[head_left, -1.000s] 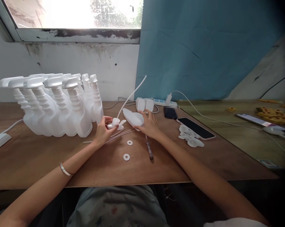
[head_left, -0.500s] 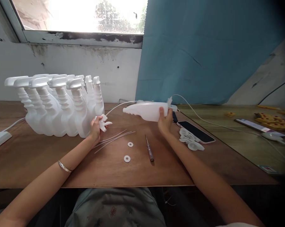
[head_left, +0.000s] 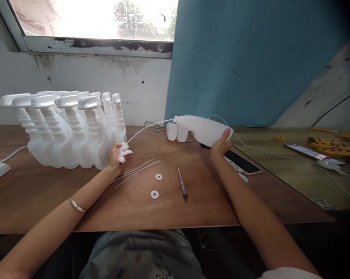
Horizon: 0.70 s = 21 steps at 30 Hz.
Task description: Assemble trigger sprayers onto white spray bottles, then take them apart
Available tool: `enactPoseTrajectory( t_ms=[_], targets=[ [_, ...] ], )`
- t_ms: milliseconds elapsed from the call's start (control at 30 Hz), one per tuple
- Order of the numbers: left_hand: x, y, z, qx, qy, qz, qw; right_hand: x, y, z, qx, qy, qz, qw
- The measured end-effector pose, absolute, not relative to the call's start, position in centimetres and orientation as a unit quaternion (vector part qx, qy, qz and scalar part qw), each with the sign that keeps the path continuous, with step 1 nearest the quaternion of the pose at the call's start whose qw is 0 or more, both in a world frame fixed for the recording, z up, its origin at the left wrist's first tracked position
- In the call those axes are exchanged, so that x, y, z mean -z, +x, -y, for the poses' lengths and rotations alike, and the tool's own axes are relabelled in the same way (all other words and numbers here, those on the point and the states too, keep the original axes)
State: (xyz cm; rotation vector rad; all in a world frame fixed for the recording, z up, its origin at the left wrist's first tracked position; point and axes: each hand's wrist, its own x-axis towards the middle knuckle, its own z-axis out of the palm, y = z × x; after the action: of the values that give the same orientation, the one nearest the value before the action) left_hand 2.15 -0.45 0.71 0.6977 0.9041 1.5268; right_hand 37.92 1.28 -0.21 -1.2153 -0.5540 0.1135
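My left hand (head_left: 115,158) is closed on a white trigger sprayer head (head_left: 123,151), beside the front of a row of bottles. From that head a thin white dip tube (head_left: 147,127) curves up and right to the mouth of a white plastic bottle (head_left: 205,129). Whether the tube's tip is inside the neck I cannot tell. Lying nearly level above the table, the bottle points its neck left. My right hand (head_left: 221,145) grips it round the base. Below lie several loose tubes (head_left: 140,170), two white washers (head_left: 154,194) and a screwdriver (head_left: 181,182).
Several white spray bottles (head_left: 89,143) stand close together at the left. Two rounded white pieces (head_left: 182,134) sit behind the held bottle. A phone (head_left: 244,162) and partly hidden clear caps (head_left: 242,176) lie by my right forearm. A cable (head_left: 262,151) crosses the right-hand table.
The bottle in my right hand has moved right, and its mouth now meets the tube's far end. My left hand still holds the sprayer head. The two rounded white pieces have come into view.
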Motion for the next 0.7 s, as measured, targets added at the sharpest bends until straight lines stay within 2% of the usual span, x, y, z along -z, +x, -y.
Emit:
enactPoseTrajectory(
  t_ms=[400,633,700],
  targets=[
    [-0.1,2.1,0.2,-0.614,0.354,-0.426,0.563,0.1,37.3,-1.5,-0.051,-0.542,0.272,0.794],
    [0.7,2.7,1.0,-0.515,0.477,-0.417,0.577,0.5,32.6,-0.6,-0.069,-0.564,0.464,0.679],
    [0.7,2.8,1.2,-0.502,0.488,-0.413,0.583,0.4,31.0,0.2,-0.084,-0.55,0.493,0.669]
  ],
)
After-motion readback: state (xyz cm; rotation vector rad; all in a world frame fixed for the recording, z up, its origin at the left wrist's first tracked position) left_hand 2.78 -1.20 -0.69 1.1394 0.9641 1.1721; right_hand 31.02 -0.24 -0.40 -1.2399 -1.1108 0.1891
